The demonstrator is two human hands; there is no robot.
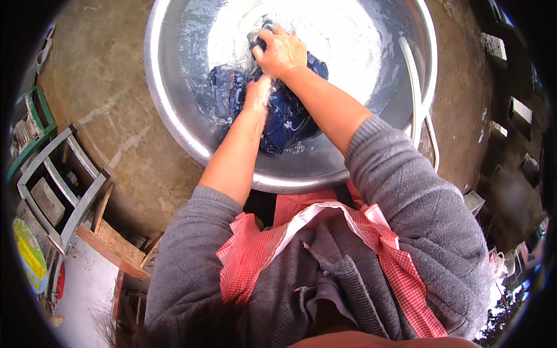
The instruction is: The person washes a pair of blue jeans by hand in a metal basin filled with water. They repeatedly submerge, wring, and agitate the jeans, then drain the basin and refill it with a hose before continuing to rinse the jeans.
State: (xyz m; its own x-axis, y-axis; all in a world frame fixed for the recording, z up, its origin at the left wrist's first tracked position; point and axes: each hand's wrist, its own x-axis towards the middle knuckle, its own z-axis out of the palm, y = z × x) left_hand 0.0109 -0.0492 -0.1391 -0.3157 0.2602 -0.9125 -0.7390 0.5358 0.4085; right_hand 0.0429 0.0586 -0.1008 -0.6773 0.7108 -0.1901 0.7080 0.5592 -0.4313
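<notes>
A large round metal basin (pixel 198 150) holds water, with a dark blue wet garment (pixel 283 124) bunched in it. My right hand (pixel 283 50) lies on the upper part of the cloth, its fingers bent over a dark fold at the water's surface. Just below and to the left, my left hand (pixel 260 89) is pressed into the garment near its ribbed part (pixel 224 78); its fingers are mostly hidden by water and cloth, so its grip does not show. Both wrists are wet and close together.
A white hose (pixel 413 82) hangs over the basin's right rim. At the left are a metal frame (pixel 56 165), a green frame (pixel 41 108) and a wooden stool or box (pixel 113 252) on the concrete floor (pixel 100 87). Concrete blocks (pixel 520 111) line the right side.
</notes>
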